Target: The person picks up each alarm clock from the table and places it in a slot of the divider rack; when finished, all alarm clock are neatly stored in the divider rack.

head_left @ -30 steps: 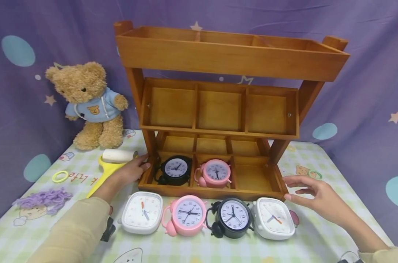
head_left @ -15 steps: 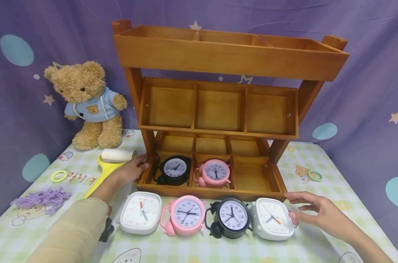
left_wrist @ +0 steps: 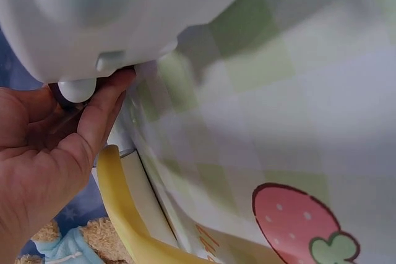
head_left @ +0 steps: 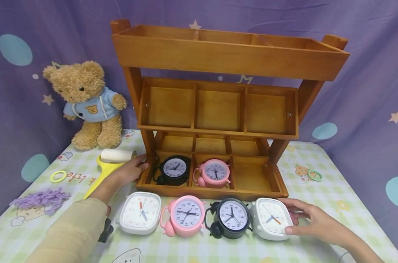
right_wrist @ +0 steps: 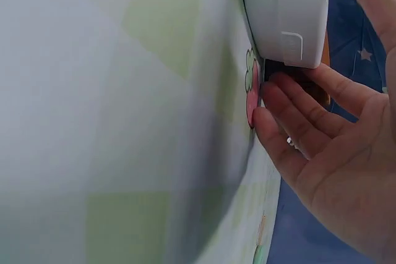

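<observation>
My left hand (head_left: pixel 128 173) rests against the left end of the wooden shelf rack (head_left: pixel 212 191), fingertips at the side of its lowest tray. In the left wrist view a white alarm clock (left_wrist: pixel 124 17) partly hides those fingers. My right hand (head_left: pixel 317 221) reaches around the right side of another white alarm clock (head_left: pixel 272 218), thumb at its front edge and forefinger by its back corner. In the right wrist view the fingers (right_wrist: pixel 297 115) stretch loosely under that clock (right_wrist: pixel 284 17). A pink alarm clock (head_left: pixel 187 215) and a black one (head_left: pixel 233 218) stand between the white ones.
The lowest tray holds a black clock (head_left: pixel 175 169) and a pink clock (head_left: pixel 215 172) in its left and middle compartments. A teddy bear (head_left: pixel 94 109), a yellow-handled lint roller (head_left: pixel 117 156), purple yarn (head_left: pixel 41 201) and a light green ring (head_left: pixel 58 176) lie left; a green ring (head_left: pixel 314 176) lies right.
My right hand has moved from the rack's right end down and left to the right-hand white clock. The left hand stays at the rack; the clocks have not moved.
</observation>
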### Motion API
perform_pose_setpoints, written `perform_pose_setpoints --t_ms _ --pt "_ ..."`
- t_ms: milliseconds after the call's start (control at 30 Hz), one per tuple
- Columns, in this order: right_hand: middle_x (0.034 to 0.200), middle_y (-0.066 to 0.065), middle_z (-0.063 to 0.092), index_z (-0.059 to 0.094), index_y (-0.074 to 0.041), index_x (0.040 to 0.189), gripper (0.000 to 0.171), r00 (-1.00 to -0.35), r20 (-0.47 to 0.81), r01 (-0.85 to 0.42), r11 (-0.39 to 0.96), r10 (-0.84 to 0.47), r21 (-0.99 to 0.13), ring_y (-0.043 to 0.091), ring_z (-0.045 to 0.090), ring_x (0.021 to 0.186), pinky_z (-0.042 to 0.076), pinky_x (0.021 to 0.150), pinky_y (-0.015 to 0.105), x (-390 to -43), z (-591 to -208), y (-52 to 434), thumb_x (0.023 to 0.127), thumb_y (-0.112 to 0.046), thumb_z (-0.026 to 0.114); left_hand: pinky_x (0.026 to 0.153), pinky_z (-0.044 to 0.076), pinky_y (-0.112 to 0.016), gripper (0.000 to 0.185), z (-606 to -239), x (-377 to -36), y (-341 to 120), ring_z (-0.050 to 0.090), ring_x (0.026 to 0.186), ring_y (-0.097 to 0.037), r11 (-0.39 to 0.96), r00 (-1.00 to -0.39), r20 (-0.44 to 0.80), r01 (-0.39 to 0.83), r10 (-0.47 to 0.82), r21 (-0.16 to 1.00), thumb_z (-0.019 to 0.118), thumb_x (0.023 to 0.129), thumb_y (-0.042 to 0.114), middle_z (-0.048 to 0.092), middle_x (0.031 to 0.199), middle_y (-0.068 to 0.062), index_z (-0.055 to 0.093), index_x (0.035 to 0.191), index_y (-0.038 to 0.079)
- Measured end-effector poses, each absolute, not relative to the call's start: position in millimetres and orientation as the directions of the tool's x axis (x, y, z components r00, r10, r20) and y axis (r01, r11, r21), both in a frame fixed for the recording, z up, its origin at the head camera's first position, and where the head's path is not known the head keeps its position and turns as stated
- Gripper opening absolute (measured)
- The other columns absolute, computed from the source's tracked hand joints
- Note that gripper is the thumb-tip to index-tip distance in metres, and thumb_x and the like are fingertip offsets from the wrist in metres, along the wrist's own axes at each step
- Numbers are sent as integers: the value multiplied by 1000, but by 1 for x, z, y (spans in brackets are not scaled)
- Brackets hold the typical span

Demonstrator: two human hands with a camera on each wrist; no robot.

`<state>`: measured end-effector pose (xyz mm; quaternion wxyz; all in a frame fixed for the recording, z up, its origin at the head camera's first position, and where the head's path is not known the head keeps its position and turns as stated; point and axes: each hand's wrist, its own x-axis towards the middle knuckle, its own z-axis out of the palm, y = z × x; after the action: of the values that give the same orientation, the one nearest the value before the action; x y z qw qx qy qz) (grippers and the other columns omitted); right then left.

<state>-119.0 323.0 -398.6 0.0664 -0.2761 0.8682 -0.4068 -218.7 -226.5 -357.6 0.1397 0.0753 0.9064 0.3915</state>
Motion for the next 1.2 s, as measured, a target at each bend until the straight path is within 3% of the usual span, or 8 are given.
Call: perform_pose_setpoints --t_ms 267,533,900,1200 --pt "136 -1 60 49 -12 147 83 -856 20 -324 505 -517 -800 5 58 115 44 94 17 -116 -398 318 74 -10 89 89 56 -53 55 -358 -217 -225 49 124 -56 683 -949 -205 14 238 731 37 109 7 -11 153 -49 14 154 -16" --pt "131 1 61 45 -11 147 92 -849 104 -409 521 -518 -749 5 56 113 48 88 21 -115 -405 312 69 -9 94 91 55 -55 56 -359 -217 -226 46 127 -58 677 -949 -207 9 237 736 36 109 7 -12 153 -49 12 154 -16" --pt "127 -1 62 44 -17 147 95 -865 65 -377 560 -497 -738 5 57 112 49 86 22 -114 -402 305 67 -19 96 88 57 -53 56 -358 -217 -226 48 126 -56 682 -948 -221 -6 229 731 35 110 8 -15 152 -48 12 155 -14" --pt "127 -2 61 47 -22 146 94 -876 98 -396 588 -473 -705 7 56 104 46 84 23 -113 -403 303 67 -27 97 81 57 -44 56 -356 -218 -226 55 114 -46 685 -948 -223 -8 226 729 36 110 9 -15 153 -47 12 155 -14"
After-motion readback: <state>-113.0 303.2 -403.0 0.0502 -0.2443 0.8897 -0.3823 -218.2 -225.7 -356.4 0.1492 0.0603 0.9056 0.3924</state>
